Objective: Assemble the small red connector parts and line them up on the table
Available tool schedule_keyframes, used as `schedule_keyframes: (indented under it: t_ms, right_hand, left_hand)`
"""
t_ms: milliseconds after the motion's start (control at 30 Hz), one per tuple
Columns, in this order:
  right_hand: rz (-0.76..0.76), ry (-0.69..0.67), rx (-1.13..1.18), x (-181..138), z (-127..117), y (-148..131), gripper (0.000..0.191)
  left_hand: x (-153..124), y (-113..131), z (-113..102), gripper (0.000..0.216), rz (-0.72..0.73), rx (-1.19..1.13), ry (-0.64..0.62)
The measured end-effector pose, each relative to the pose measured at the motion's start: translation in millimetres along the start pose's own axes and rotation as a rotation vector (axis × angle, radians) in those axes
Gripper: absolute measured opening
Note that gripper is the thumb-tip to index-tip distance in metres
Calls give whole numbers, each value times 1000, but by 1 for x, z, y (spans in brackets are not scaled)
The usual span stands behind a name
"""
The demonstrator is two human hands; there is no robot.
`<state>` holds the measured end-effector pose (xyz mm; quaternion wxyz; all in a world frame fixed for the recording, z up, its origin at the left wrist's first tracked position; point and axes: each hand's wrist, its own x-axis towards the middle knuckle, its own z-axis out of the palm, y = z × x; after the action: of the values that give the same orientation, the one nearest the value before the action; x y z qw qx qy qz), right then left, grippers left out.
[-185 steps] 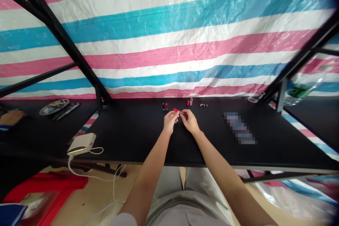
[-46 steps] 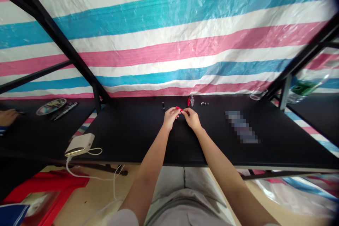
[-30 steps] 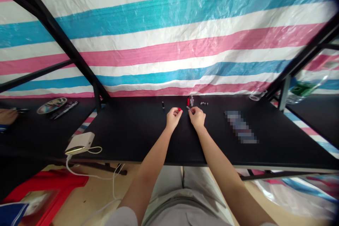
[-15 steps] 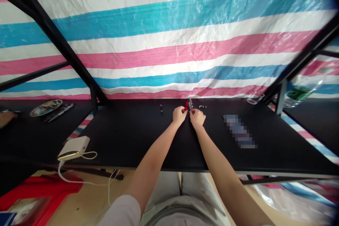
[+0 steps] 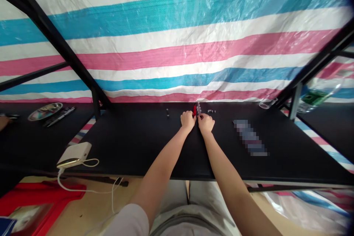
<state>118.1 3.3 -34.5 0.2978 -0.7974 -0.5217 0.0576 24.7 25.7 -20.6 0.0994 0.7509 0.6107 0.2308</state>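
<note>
L hand (image 5: 188, 120) and R hand (image 5: 205, 123) curl half shut, grip not clear, around small red piece (image 5: 194, 110), clear piece (image 5: 198, 109) just beside it.

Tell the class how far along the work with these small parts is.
Done, it seems: a red piece stands beside a clear piece. In hand: the left hand and right hand meet right at them, though any grip is hidden. Still apart: a row of small metal pieces and a lone dark piece lie untouched on the black table.

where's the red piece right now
In the head view, the red piece stands just beyond and between the left hand and right hand, with a small clear piece on its right.
</note>
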Motion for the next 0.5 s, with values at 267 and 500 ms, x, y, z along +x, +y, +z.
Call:
schedule_keyframes:
  t_ms: [267,500]
  right_hand:
    - [-38,17,-60,-9,-4,-2,24]
    - [-101,65,-47,-25,-12,-1,16]
  left_hand:
    - [-40,-25,-24,22,-1,-82,-12]
    - [-60,-54,-36,15,-202,-614,370]
